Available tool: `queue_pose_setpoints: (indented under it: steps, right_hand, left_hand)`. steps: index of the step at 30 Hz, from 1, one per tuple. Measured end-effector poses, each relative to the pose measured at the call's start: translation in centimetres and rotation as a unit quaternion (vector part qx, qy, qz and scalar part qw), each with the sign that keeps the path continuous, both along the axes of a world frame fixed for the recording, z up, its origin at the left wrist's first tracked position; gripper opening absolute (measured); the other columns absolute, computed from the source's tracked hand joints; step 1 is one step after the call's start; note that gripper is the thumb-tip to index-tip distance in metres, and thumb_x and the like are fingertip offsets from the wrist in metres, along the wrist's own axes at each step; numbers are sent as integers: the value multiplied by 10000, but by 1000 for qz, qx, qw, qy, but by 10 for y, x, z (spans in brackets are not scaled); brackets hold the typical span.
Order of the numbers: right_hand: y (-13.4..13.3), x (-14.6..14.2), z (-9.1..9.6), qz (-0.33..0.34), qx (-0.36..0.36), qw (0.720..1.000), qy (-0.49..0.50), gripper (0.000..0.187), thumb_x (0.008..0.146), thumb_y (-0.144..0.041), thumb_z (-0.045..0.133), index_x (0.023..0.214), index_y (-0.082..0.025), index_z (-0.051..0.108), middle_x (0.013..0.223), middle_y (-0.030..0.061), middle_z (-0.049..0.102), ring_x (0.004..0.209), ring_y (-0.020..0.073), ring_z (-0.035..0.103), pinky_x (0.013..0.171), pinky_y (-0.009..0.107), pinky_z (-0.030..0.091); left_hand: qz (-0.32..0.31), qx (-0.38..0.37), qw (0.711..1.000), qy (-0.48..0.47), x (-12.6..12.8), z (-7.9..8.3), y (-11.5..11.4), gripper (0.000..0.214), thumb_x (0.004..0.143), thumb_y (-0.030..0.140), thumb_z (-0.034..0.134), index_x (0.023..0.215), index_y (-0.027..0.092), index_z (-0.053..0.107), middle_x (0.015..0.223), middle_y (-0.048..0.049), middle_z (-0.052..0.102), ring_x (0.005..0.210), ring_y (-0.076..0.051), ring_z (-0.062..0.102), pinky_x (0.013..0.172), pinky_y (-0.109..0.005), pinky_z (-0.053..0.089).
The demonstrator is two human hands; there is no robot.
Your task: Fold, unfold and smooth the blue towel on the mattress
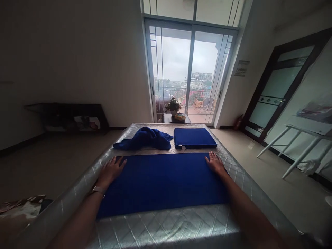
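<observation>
A blue cloth (166, 183) lies spread as a flat rectangle across the quilted silver mattress (160, 228). On its far left corner rests my left hand (111, 170), fingers stretched out, with a band around the wrist. My right hand (214, 162) lies flat at the far right corner, fingers spread. Neither hand grips anything. Just beyond the cloth, a crumpled blue cloth (146, 139) is heaped on the left. Beside it, to the right, sits a neatly folded blue stack (194, 137) with a small white tag at its near edge.
Behind the mattress stands a small table (166, 119) with a potted plant (173, 105), before a glass sliding door (171, 58). A white-legged table (298, 145) stands on the right. A dark framed object (75, 119) leans against the left wall.
</observation>
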State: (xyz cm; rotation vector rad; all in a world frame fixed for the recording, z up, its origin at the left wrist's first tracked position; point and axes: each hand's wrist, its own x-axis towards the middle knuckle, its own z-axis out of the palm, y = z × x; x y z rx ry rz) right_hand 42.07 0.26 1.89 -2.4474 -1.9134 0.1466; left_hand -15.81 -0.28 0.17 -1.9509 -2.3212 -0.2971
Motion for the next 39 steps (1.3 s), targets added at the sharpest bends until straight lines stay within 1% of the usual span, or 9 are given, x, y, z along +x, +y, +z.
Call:
queue_pose_setpoints:
  steps: [4, 8, 12, 16, 20, 24, 29, 34, 39]
  right_hand:
    - [0, -4, -2, 2, 11, 1000, 7, 705, 1025, -479, 177, 1624, -108, 186, 1698, 69, 160, 1562, 197, 118, 1259, 390, 74]
    - [0, -4, -3, 0, 27, 1000, 12, 700, 1023, -468, 192, 1619, -101, 209, 1693, 74, 180, 1559, 198, 133, 1257, 377, 69]
    - [-1, -4, -3, -1, 29, 999, 19, 701, 1023, -467, 202, 1616, -92, 215, 1693, 73, 186, 1558, 199, 137, 1257, 374, 77]
    - [0, -3, -4, 1, 32, 999, 21, 705, 1026, -489, 204, 1618, -107, 215, 1693, 65, 186, 1557, 199, 141, 1255, 377, 94]
    - [2, 0, -7, 6, 35, 999, 17, 700, 1031, -488, 204, 1614, -102, 228, 1691, 66, 194, 1556, 200, 148, 1256, 376, 99]
    - [3, 1, -9, 11, 39, 999, 9, 690, 1034, -475, 208, 1614, -101, 229, 1690, 67, 198, 1555, 203, 154, 1257, 373, 96]
    - [4, 3, -12, 15, 47, 999, 2, 684, 1036, -460, 211, 1610, -90, 235, 1688, 76, 208, 1552, 214, 170, 1258, 382, 98]
    - [6, 2, -13, 13, 42, 999, 1, 690, 1035, -469, 204, 1614, -94, 225, 1689, 88, 198, 1555, 212, 156, 1258, 384, 98]
    - [3, -1, -6, 5, 30, 999, -32, 666, 1036, -436, 187, 1608, -99, 246, 1682, 88, 214, 1548, 254, 189, 1248, 458, 151]
  left_hand:
    - [-34, 84, 995, 51, 11, 11, -9, 580, 980, 438, 332, 1416, 142, 574, 1508, -157, 539, 1467, -346, 385, 1211, -550, 272]
    - [-110, 96, 988, 57, 44, 21, -11, 515, 971, 314, 346, 1341, 100, 632, 1456, -189, 580, 1415, -347, 460, 1227, -517, 266]
    - [-189, 56, 979, 44, 119, 21, -1, 510, 1009, 354, 317, 1329, 140, 652, 1436, -141, 613, 1384, -273, 511, 1211, -411, 328]
    - [-289, 29, 957, -3, 210, 9, 9, 555, 1039, 461, 292, 1440, 183, 558, 1539, -128, 512, 1459, -264, 423, 1226, -440, 300]
    - [-296, -28, 954, -24, 253, -2, 9, 632, 1033, 567, 246, 1559, 250, 395, 1632, -116, 360, 1530, -282, 278, 1239, -523, 235]
    - [-226, -94, 969, -34, 222, -1, 3, 780, 1002, 660, 164, 1608, 180, 266, 1684, -121, 191, 1564, -275, 151, 1261, -504, 148]
    - [-109, -109, 988, -29, 113, 1, -12, 851, 974, 710, 128, 1617, 158, 214, 1689, -126, 164, 1566, -288, 138, 1253, -521, 143]
    - [-27, -76, 997, 0, 11, -15, -36, 843, 974, 690, 162, 1593, 133, 293, 1656, -183, 272, 1540, -343, 231, 1211, -578, 216]
    - [-21, -27, 999, 13, -7, -24, -50, 807, 976, 677, 195, 1574, 159, 355, 1632, -181, 339, 1516, -346, 297, 1191, -582, 253]
